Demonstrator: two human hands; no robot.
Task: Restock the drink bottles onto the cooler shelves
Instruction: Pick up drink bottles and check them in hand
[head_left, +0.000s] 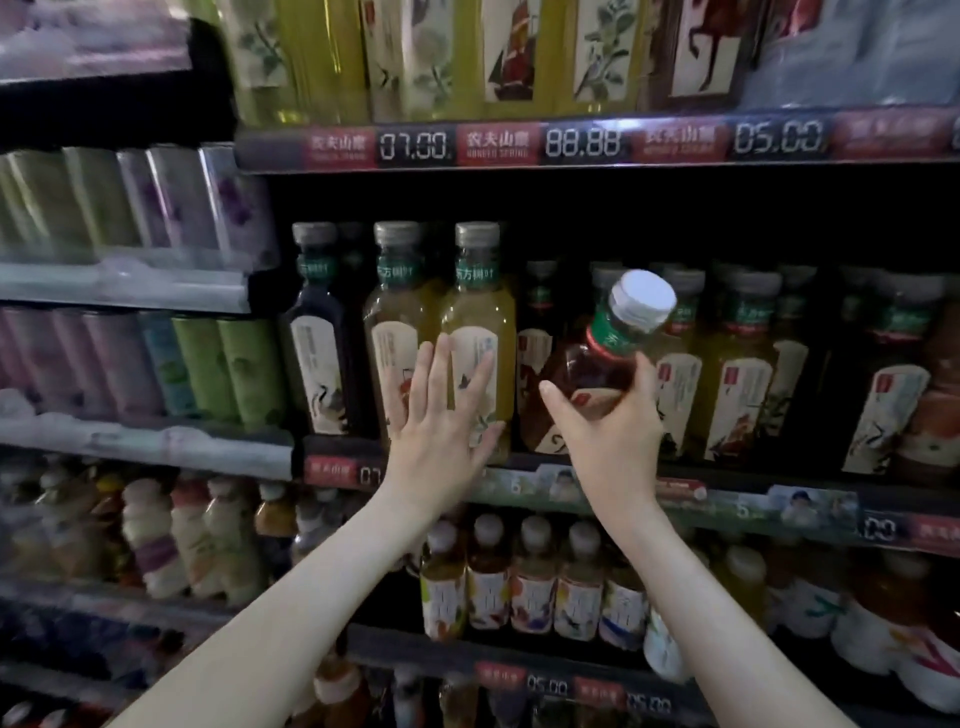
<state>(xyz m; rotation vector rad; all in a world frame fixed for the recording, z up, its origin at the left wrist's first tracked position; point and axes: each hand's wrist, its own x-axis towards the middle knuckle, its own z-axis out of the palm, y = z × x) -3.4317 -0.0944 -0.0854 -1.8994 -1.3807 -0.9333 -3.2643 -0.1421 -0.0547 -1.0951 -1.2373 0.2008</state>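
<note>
Head view: right hand (610, 431) grips tilted amber bottle (608, 353) at middle shelf (675, 486). Left hand (441, 415) flat, fingers spread, against yellow bottle (480, 332). Shelf rows packed with bottles.

Digital price tags (582, 141) lined the shelf edge. One read 07.00 (413, 145). Slim cans (130, 197) stood at the left.

The upper shelf strip (571, 140) reads 农夫山泉, 07.00, 88.88 and 05.00; the bottom strip (571, 691) reads 05.00.

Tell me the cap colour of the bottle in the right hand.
White, on the tilted bottle held by the right hand; head view.
</note>
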